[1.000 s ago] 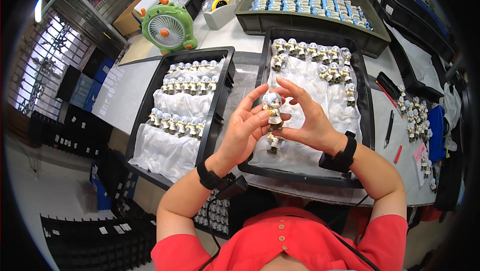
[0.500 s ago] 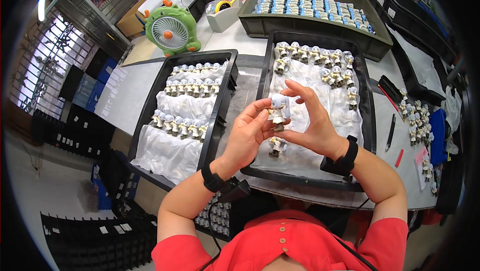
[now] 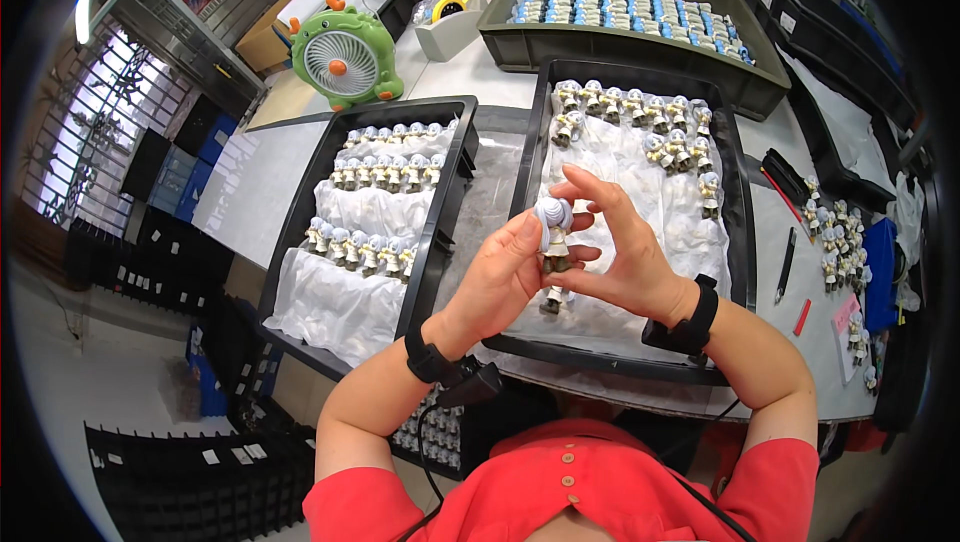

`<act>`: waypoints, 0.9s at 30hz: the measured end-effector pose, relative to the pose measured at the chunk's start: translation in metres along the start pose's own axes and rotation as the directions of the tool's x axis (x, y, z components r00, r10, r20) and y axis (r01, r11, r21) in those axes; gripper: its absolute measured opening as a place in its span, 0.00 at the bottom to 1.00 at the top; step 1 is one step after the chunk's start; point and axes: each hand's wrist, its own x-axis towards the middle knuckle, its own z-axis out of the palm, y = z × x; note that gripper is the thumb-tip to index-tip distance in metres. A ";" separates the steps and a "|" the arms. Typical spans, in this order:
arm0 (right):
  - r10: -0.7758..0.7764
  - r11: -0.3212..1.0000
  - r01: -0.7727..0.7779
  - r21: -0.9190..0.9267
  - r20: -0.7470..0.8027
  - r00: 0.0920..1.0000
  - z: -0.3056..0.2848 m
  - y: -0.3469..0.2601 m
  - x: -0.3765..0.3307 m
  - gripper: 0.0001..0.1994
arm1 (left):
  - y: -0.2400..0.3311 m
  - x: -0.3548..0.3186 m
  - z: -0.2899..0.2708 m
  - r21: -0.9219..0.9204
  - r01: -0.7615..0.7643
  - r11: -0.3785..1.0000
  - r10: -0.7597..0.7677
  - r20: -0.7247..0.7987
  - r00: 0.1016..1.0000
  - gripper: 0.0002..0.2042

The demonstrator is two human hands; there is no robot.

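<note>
1. Head view showed both hands raised together above the right black tray [image 3: 745, 242], gripping one small figurine [image 3: 553, 234] between them.
2. Left hand [image 3: 498, 282] was partly closed, its thumb pressed against the figurine's pale, rounded head and its palm turned toward the figurine's side.
3. Right hand [image 3: 620, 262] was partly closed too: thumb and lower fingers pinched the figurine's darker base, while the index and middle fingers stood extended above its head.
4. The figurine was upright, held clear of the tray's white lining; one further figurine [image 3: 552, 298] lay on the lining just below the hands.
5. The right black tray carried rows of similar figurines along its far end and right side.
6. The left black tray [image 3: 300, 232], just beside it on the table [image 3: 250, 182], held three rows of like figurines on white lining.
7. A green desk fan [image 3: 345, 57] stood on the table beyond the left tray, and a grey bin [image 3: 630, 47] of blue-and-white pieces stood beyond the right tray.
8. Both wrists bore black bands.
</note>
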 end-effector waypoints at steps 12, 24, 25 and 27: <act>0.052 0.998 -0.051 -0.024 0.014 0.999 -0.004 0.002 -0.002 0.49 | 0.003 0.002 -0.002 -0.116 0.037 0.993 -0.034 0.036 0.999 0.27; 0.076 0.995 -0.073 -0.067 0.045 0.996 -0.004 0.005 -0.004 0.50 | 0.005 0.001 -0.001 -0.101 0.043 0.994 -0.040 0.034 0.999 0.24; 0.077 0.995 -0.074 -0.065 0.043 0.996 -0.004 0.004 -0.004 0.50 | 0.005 0.001 -0.001 -0.103 0.042 0.994 -0.038 0.039 0.999 0.24; 0.068 0.996 -0.064 -0.068 0.044 0.997 -0.004 0.004 -0.003 0.50 | 0.004 0.001 -0.004 -0.118 0.032 0.993 -0.026 0.050 0.998 0.23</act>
